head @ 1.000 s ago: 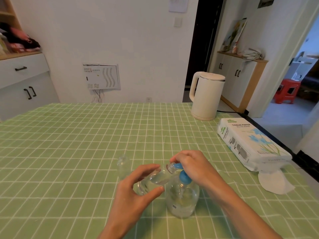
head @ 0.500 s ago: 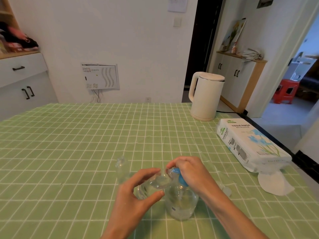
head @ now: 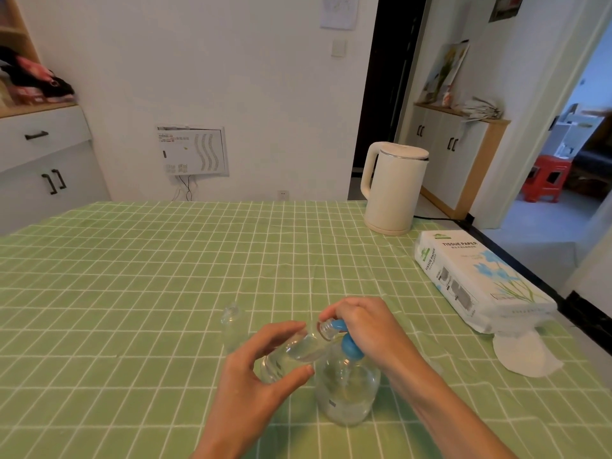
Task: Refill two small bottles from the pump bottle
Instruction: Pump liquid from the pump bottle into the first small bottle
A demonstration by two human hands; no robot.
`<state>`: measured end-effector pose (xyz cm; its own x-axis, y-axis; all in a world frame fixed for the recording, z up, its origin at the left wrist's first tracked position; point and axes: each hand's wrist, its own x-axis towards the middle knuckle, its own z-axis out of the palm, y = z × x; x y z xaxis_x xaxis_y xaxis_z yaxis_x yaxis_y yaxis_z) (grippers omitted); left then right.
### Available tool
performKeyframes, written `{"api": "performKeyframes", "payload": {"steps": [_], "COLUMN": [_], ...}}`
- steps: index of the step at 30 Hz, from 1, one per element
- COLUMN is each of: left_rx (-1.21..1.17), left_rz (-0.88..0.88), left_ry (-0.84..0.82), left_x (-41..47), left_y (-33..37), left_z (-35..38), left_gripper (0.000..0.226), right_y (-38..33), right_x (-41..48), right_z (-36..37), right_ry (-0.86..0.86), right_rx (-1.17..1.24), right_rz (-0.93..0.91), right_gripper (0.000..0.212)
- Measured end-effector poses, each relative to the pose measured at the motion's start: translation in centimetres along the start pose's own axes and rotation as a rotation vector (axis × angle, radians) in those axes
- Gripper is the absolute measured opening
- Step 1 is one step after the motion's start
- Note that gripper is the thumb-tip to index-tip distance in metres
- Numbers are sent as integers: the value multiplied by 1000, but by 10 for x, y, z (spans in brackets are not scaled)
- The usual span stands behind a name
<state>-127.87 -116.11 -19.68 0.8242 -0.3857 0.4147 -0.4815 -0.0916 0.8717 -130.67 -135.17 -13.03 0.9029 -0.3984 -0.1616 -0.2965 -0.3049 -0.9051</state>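
Barely shifted since half a second ago, both hands and bottles in the same hold.

Head view: left hand (head: 261,376) gripping a small bottle (head: 298,351), tilted, mouth up against the spout of the blue pump head (head: 349,347). Right hand (head: 367,329) curled over that pump head, atop the pump bottle (head: 346,399) standing on the green tablecloth (head: 149,276).

Some clear liquid visible in the held bottle, so first refill judged under way, not finished. Second small bottle (head: 231,321) upright just to the left, seemingly empty, yet to be filled.

Fill levels hard to read through clear walls; spout tip and right fingertips hidden; caps not made out.
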Motion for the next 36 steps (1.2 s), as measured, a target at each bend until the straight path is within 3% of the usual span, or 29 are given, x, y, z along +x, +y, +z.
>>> {"api": "performKeyframes", "payload": {"steps": [27, 36], "left_rx": [5, 59], "left_rz": [-1, -7], "left_ry": [-8, -18], "left_x": [-1, -5], "left_y": [-1, -4], "left_z": [0, -1], "left_gripper": [49, 59], "right_y": [4, 3], "right_x": [1, -2], "right_z": [2, 1], "right_ry": [-16, 21], "right_rx": [4, 3], "right_rz": [2, 5], "right_gripper": [37, 36]}}
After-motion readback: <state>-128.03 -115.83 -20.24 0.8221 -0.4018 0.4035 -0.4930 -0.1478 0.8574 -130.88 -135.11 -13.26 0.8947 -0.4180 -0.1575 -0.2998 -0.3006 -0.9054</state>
